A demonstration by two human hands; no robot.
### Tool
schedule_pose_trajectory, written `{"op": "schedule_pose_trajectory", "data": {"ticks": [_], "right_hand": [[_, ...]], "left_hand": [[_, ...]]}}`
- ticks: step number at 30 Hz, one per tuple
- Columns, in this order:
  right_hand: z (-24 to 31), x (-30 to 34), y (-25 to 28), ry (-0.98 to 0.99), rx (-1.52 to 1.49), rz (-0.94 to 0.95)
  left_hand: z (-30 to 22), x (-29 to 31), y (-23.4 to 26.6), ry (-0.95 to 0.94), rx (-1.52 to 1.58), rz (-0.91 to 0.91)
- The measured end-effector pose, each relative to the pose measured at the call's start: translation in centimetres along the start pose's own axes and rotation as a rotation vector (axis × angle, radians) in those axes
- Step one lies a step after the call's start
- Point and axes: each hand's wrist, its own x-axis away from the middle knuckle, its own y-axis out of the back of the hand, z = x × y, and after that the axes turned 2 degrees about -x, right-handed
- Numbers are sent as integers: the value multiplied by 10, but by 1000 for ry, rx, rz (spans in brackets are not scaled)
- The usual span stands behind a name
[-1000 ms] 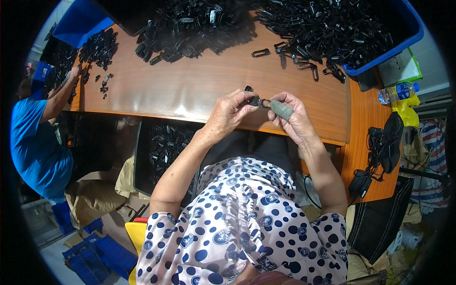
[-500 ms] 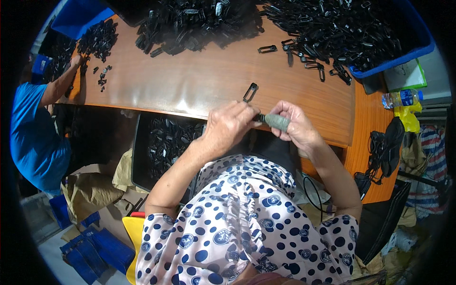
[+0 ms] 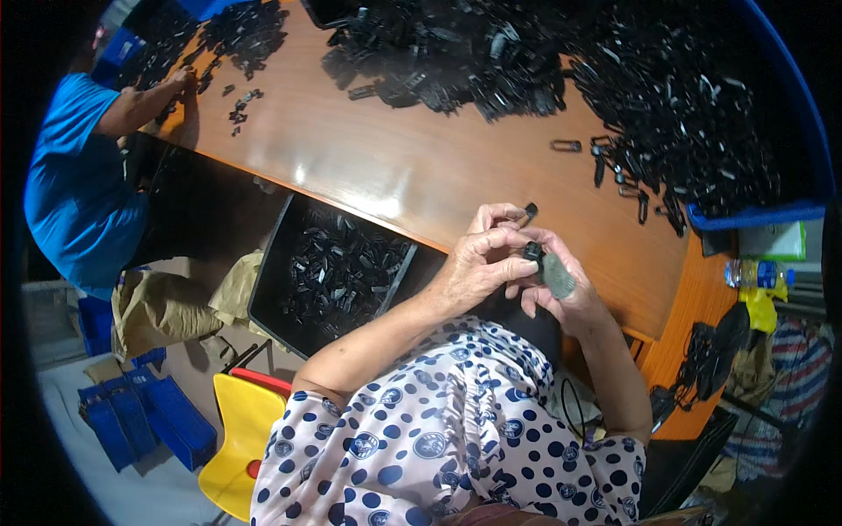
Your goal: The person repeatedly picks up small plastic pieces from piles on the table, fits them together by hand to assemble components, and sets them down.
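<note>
You are holding both hands together over the near edge of the wooden table point(image 3: 421, 167), right of its middle. Your left hand point(image 3: 478, 270) is pinching a small black piece point(image 3: 532, 252) between thumb and fingers, the grip closed down on it. Your right hand point(image 3: 574, 294) is curling around a grey-green oblong piece point(image 3: 558, 277), its fingers bent in close; the rounded end is facing you, just right of the black piece (whether the two are touching, I cannot tell). A dark tip point(image 3: 530, 210) is poking out on the far side of your left fingers, and the fingers are hiding what it joins.

Beyond your hands, a big heap of black parts point(image 3: 456, 66) is covering the far side of the table, and more are spilling out at the far right beside a blue bin point(image 3: 763, 213). One black loop point(image 3: 566, 145) is lying apart from them. On the near left, below the table edge, a black bin point(image 3: 402, 276) is holding many more such parts. At the far left, a co-worker in a blue top point(image 3: 79, 193) is reaching over the table toward a smaller dark pile point(image 3: 241, 39). On the right, a plastic bottle point(image 3: 759, 274) is lying beside a yellow bag point(image 3: 761, 309).
</note>
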Motion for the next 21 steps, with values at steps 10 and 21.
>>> {"op": "schedule_pose_trajectory", "data": {"ticks": [10,21], "right_hand": [[-7,-55,-13,98,82,-46],[22,-98,-5,-13,391,-101]], "left_hand": [[-5,-23,28,493,775,26],[38,-61,47,294,400,-71]]}}
